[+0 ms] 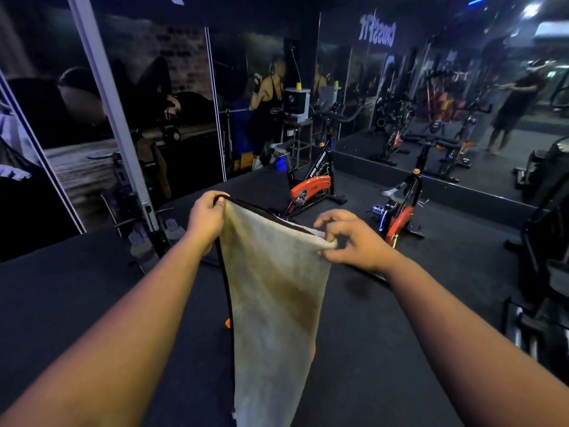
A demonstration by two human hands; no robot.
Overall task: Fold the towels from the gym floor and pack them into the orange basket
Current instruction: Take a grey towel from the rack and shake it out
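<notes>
Beige towel point(271, 297) hanging, top corners pinched by both hands, orange basket point(228, 323) edge behind

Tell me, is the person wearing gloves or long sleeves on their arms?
No. The left hand and right hand are bare, without gloves. Both forearms are bare too, with no sleeves showing up to the picture's edge. I see no watch, bracelet or ring, though the light is dim.

A gym: spin bikes point(311, 192) on black floor point(431, 272), mirrored wall point(462, 87).
</notes>
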